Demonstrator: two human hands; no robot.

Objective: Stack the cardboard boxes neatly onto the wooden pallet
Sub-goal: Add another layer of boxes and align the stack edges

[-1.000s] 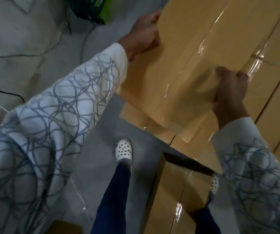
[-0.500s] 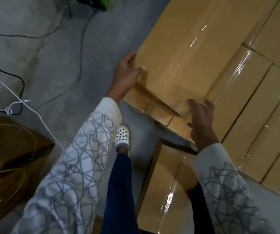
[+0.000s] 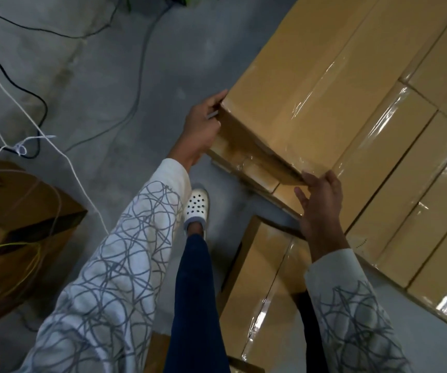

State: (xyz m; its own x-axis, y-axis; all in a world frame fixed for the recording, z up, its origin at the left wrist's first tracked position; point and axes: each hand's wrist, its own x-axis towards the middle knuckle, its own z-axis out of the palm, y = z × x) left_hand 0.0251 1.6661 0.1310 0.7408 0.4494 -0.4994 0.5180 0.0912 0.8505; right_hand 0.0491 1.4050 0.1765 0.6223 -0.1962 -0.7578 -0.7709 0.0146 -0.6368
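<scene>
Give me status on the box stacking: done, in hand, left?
Done: a row of taped boxes sits packed side by side at right. In hand: the top box, left hand at its far corner, right hand touching its near corner, apparently squaring it up. Left: at least one box on the floor by the legs. The pallet is hidden.

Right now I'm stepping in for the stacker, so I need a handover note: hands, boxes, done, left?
Left hand grips the top box at its near-left corner.
Right hand open, flat against the near-right corner.
Top box rests on the stack, near edge not flush with the layer below.
Done: several boxes stacked.
Left: square this one, then likely the floor box by the feet. Pallet hidden.
</scene>
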